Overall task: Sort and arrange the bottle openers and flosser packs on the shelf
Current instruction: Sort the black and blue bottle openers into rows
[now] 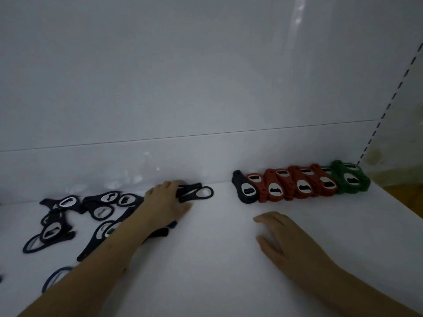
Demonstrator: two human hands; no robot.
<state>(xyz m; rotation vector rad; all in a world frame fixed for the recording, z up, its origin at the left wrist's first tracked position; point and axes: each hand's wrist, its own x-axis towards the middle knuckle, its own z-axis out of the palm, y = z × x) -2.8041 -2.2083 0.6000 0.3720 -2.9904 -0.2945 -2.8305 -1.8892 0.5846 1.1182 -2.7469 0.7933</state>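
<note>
On the white shelf (217,259), a neat overlapping row of bottle openers runs along the back right: one black opener (245,189), several red openers (295,185) and green openers (349,178) at the far end. A loose scatter of black openers (100,208) lies at the left. My left hand (166,202) reaches over that scatter, its fingers on a black opener (196,192) by the back wall; whether they curl round it is unclear. My right hand (283,236) rests flat on the shelf in front of the row, holding nothing.
The white back wall (206,88) rises right behind the openers. A slotted upright (389,106) marks the shelf's right end. Blue-rimmed openers (56,279) lie near the front left. No flosser packs are in view.
</note>
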